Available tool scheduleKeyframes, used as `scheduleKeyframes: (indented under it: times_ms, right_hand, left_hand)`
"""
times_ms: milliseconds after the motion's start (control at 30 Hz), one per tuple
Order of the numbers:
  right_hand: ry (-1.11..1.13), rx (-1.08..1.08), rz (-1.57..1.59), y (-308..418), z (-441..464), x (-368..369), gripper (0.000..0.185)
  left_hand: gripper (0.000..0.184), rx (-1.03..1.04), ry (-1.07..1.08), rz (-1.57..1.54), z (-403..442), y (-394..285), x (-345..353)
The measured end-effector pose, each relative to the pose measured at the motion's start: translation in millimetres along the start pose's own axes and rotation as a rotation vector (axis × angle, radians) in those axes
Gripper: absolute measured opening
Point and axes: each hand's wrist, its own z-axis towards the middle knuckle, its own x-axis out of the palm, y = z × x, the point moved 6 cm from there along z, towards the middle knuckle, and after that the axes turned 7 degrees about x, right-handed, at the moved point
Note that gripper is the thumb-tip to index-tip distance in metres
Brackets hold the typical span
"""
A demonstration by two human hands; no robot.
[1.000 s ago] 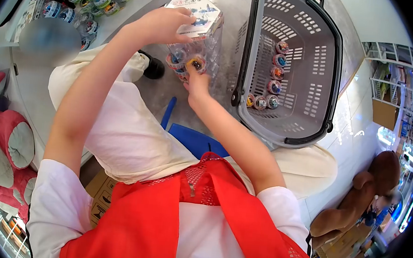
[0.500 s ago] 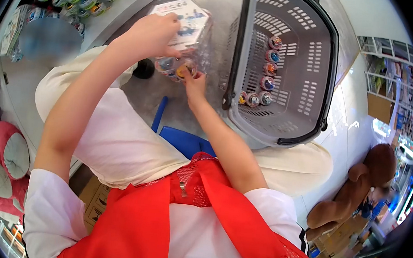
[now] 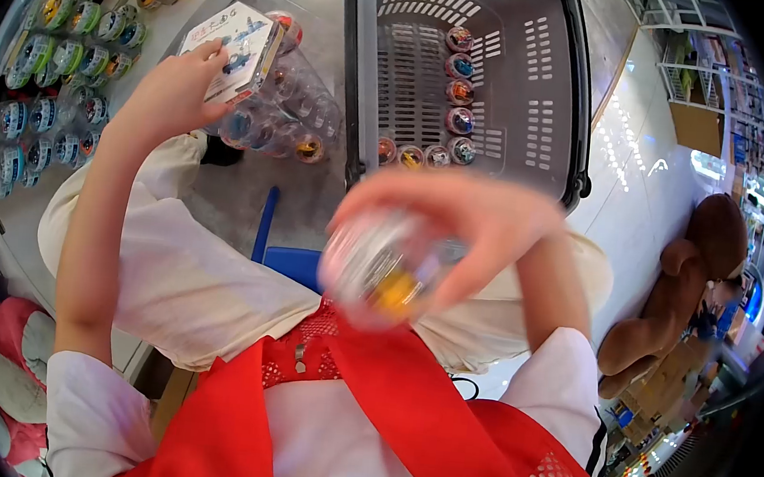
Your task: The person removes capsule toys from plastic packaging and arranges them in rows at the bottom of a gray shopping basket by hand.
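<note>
My right hand (image 3: 483,225), blurred by motion, holds a clear round capsule (image 3: 379,270) with something yellow inside, close in front of my chest. The fingers wrap over its top and side. My left hand (image 3: 177,89) grips a clear plastic multi-capsule package (image 3: 299,95) at its white printed card (image 3: 235,44), fingers on the card and thumb at its edge. More capsules sit in the package's lower end, one with orange-yellow contents (image 3: 309,149). To the right, a grey shopping basket (image 3: 541,80) contains several small capsules (image 3: 459,91) in an L-shaped line.
Stacked packs of capsules (image 3: 74,21) fill the white shelf at the left. A blue stool-like piece (image 3: 293,267) shows between my legs. A pink-red plush toy (image 3: 9,351) lies at lower left, a brown plush (image 3: 677,292) at right, beside store racks (image 3: 732,78).
My right hand has left the package and come toward my chest with a capsule in it. My left hand stays on the package. The view has shifted, showing more of the left shelf.
</note>
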Motion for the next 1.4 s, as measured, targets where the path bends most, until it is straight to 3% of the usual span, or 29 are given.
scheduleKeyframes:
  times_ms: [67, 167, 233, 300, 367, 433, 567, 767, 867, 1000, 1100, 1300, 1400]
  right_hand:
    - [-0.293, -0.092, 0.079, -5, -22, -66, 0.06]
    - [-0.649, 0.269, 0.065, -81, -25, -162, 0.051]
    - [-0.662, 0.435, 0.072, -158, -14, -202, 0.046]
    - [-0.744, 0.555, -0.086, -225, 7, -226, 0.058]
    - [-0.774, 0.553, -0.173, -280, 33, -242, 0.074]
    - [-0.87, 0.559, -0.005, -318, 51, -238, 0.073]
    - [-0.848, 0.568, -0.148, -362, 72, -241, 0.067]
    - [-0.505, 0.548, 0.049, -374, 72, -229, 0.054]
    - [-0.513, 0.578, -0.204, -394, 73, -241, 0.055]
    - [-0.572, 0.628, -0.373, -358, 66, -233, 0.062]
    - [-0.547, 0.611, -0.336, -334, 64, -226, 0.071]
    - [-0.948, 0.558, -0.522, -303, 42, -250, 0.069]
    - [-1.158, 0.304, -0.474, -255, 32, -272, 0.05]
  left_hand:
    - [0.053, -0.012, 0.02, 0.01, 1, -5, -1]
    - [0.053, -0.007, 0.023, 0.018, 3, -9, -4]
    - [0.053, -0.022, 0.032, 0.029, 4, -11, -6]
    - [0.053, -0.04, 0.048, 0.034, 5, -11, -7]
    - [0.053, -0.058, 0.071, 0.03, 7, -11, -9]
    - [0.054, -0.046, 0.088, -0.009, 10, -12, -13]
    - [0.057, -0.054, 0.123, -0.053, 15, -12, -19]
    - [0.061, -0.052, 0.12, -0.018, 21, -13, -21]
    - [0.061, -0.079, 0.136, -0.022, 26, -15, -23]
    - [0.059, -0.066, 0.169, -0.021, 30, -18, -26]
    - [0.057, -0.056, 0.187, -0.006, 31, -20, -28]
    - [0.051, -0.026, 0.176, 0.027, 25, -20, -21]
    - [0.052, -0.044, 0.237, 0.056, 18, -18, -17]
